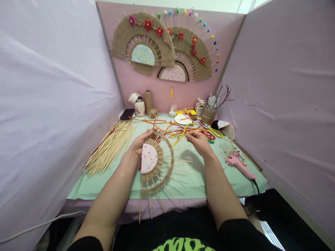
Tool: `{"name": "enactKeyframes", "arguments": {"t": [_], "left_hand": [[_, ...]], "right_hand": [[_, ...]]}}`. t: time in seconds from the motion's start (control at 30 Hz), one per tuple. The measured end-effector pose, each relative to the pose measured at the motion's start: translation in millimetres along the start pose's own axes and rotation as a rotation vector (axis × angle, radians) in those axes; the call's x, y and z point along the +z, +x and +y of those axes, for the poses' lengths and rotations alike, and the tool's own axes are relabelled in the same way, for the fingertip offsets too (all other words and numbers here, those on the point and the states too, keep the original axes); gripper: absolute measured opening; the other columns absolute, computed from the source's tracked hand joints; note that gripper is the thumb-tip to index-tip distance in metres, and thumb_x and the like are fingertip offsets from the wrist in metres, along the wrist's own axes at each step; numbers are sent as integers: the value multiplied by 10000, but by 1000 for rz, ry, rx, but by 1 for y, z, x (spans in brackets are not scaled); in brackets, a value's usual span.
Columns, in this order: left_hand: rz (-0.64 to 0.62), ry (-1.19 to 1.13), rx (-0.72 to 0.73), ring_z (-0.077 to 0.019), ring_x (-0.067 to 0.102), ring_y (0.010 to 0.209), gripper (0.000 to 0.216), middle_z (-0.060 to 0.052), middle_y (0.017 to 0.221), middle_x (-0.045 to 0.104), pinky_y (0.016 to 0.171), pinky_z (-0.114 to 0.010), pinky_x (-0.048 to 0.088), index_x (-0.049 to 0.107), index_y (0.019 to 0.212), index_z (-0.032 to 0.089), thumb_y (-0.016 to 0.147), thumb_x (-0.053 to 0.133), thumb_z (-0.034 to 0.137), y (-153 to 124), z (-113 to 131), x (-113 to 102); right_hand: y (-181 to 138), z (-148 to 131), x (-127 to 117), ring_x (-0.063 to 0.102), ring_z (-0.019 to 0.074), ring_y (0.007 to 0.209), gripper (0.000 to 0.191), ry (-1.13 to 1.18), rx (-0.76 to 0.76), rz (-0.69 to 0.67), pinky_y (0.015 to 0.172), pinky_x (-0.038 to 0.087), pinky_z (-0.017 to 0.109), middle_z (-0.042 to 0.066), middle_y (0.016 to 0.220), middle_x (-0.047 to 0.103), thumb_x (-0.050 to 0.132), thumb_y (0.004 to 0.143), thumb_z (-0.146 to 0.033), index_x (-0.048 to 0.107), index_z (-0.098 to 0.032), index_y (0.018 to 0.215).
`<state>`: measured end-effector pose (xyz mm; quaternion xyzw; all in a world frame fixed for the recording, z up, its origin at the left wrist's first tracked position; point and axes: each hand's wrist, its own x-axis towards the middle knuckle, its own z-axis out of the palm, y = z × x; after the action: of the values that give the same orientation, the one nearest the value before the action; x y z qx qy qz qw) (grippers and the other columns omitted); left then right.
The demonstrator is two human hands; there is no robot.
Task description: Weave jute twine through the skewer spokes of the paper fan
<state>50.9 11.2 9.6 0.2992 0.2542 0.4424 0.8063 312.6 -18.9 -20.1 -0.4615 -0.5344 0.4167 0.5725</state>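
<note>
My left hand [141, 142] grips the top edge of a half-round woven fan [157, 164]. The fan has a pink dotted centre, bands of twine and wooden skewers sticking out like spokes. It is held above the mint-green table mat [110, 184], tilted toward me. My right hand [199, 141] is closed in a pinch to the fan's right, apparently on a thin strand of twine that I cannot make out clearly. A tangle of coloured pipe cleaners [183, 129] lies just behind both hands.
A pile of wooden skewers [111, 148] lies at the left. A pink glue gun [239, 165] rests at the right. Jars, a twine spool [149, 100], a phone [127, 114] and a holder with tools [209, 112] line the back. Two finished fans [162, 48] hang on the pink wall.
</note>
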Motion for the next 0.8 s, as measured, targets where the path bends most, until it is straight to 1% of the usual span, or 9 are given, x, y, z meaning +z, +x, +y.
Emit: {"name": "enactKeyframes", "arguments": {"t": [0.2,0.33,0.4,0.5,0.6,0.67,0.7,0.8], "left_hand": [[23,49,-19,-167,681,726,157,-85,823,682,683,-282,563,680,920,144,822,558,133,3,0,-6],[38,29,24,-158,684,725,157,-78,881,690,668,-267,561,673,934,157,819,568,143,4,1,-7],[67,0,57,-159,686,762,148,-79,915,692,677,-258,560,671,926,157,824,564,152,3,2,-5],[91,-39,65,-156,684,803,150,-73,936,694,682,-244,554,672,922,163,838,549,158,2,4,-1],[85,-70,50,-140,680,762,159,-64,928,696,666,-240,549,678,914,172,853,532,167,0,5,1],[87,-85,56,-129,673,724,168,-55,903,697,657,-241,545,681,923,179,859,526,174,0,5,1],[92,-90,63,-125,670,711,171,-49,892,697,657,-242,543,681,938,186,858,529,179,0,4,1],[100,-73,71,-129,664,678,201,-38,874,699,652,-263,540,670,1009,209,842,559,206,1,3,0]], "right_hand": [[0,-1,0,446,115,610,250,29,-65,58,598,380,254,-12,639,516,697,689,-428,615,-198,741],[-2,-3,0,447,118,616,256,23,-67,26,601,388,261,-7,653,528,722,662,-424,608,-202,719],[-3,-4,0,460,122,634,270,16,-45,-14,615,400,265,-1,670,542,717,662,-442,616,-200,725],[-4,-7,2,479,119,651,288,85,20,-69,644,417,269,1,699,555,718,657,-458,626,-200,747],[-7,-10,5,476,104,631,289,173,106,-119,653,418,269,-12,697,550,739,636,-440,622,-201,750],[-10,-12,8,463,91,605,275,158,149,-169,638,408,258,-26,668,539,744,637,-420,620,-193,727],[-11,-13,10,456,86,594,266,124,166,-219,627,399,251,-30,649,535,742,644,-412,621,-185,713],[-15,-15,15,471,89,595,258,16,204,-428,610,388,246,-20,644,559,738,657,-396,639,-161,701]]}}
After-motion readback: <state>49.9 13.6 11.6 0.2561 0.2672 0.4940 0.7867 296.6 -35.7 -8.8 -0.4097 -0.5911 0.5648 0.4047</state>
